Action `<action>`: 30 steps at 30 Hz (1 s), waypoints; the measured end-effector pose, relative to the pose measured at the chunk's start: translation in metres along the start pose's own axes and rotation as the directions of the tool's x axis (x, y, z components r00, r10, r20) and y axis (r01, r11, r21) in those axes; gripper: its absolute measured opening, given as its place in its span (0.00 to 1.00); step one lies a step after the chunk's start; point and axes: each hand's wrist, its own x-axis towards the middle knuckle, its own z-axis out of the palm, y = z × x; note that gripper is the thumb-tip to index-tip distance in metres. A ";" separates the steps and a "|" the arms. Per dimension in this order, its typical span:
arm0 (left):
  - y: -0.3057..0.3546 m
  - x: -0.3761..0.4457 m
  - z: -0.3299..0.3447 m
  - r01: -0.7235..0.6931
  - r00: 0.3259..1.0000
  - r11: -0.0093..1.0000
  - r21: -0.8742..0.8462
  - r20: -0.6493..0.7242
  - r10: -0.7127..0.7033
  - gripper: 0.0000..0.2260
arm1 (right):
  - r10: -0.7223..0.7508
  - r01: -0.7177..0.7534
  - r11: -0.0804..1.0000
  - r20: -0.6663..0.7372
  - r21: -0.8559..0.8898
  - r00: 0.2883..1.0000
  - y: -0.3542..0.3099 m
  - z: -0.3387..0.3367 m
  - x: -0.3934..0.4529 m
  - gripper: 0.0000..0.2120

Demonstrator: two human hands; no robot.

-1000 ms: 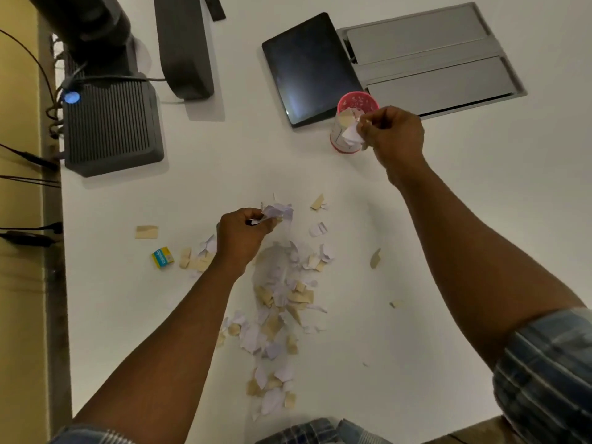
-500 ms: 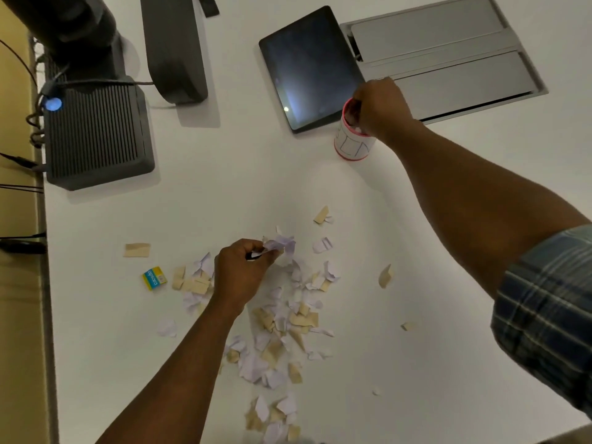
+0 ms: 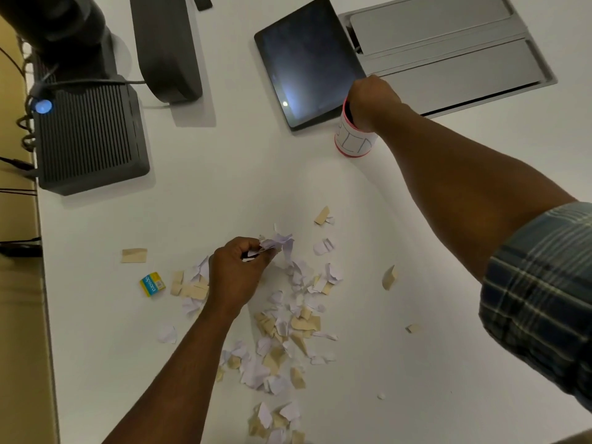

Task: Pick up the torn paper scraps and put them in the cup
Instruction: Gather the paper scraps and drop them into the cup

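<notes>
White and tan paper scraps [image 3: 288, 328] litter the near table as the left hand [image 3: 238, 274] pinches several; the right hand [image 3: 371, 100], grip hidden, reaches into the far cup [image 3: 354, 144], best released deep inside.

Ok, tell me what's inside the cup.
The right hand reaches into the cup, its fingers hidden below the rim. The hand covers the opening, so no scraps inside can be seen.
</notes>
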 end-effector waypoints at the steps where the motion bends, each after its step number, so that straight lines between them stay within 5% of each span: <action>1: 0.001 0.000 0.000 0.000 1.000 1.000 -0.001 0.001 0.000 0.09 | -0.019 0.019 1.000 0.022 0.002 1.000 0.000 -0.002 -0.002 0.14; 7: 0.011 -0.002 0.003 0.005 1.000 1.000 0.017 0.003 -0.005 0.05 | -0.113 0.119 0.992 0.103 -0.051 0.988 0.008 -0.031 -0.021 0.20; 12: 0.035 0.010 0.017 0.028 0.999 0.997 -0.077 0.036 -0.025 0.06 | -0.070 0.094 0.990 -0.207 0.109 0.976 0.024 -0.048 -0.048 0.14; 16: 0.075 0.031 0.035 -0.047 0.996 0.996 -0.082 0.073 0.053 0.06 | 0.169 0.140 0.844 -0.505 0.517 0.847 0.038 -0.021 -0.090 0.12; 22: 0.143 0.079 0.073 -0.223 0.972 0.975 0.012 0.072 0.222 0.08 | 0.433 -0.077 0.540 -0.198 0.838 0.880 0.045 0.064 -0.152 0.11; 26: 0.188 0.110 0.097 -0.479 0.875 0.815 0.326 0.109 0.471 0.07 | 0.412 -0.095 0.512 -0.147 0.854 0.899 0.041 0.100 -0.183 0.10; 30: 0.218 0.135 0.121 -0.596 0.776 0.471 0.651 0.315 0.546 0.05 | 0.429 -0.089 0.452 -0.129 0.888 0.894 0.042 0.112 -0.199 0.09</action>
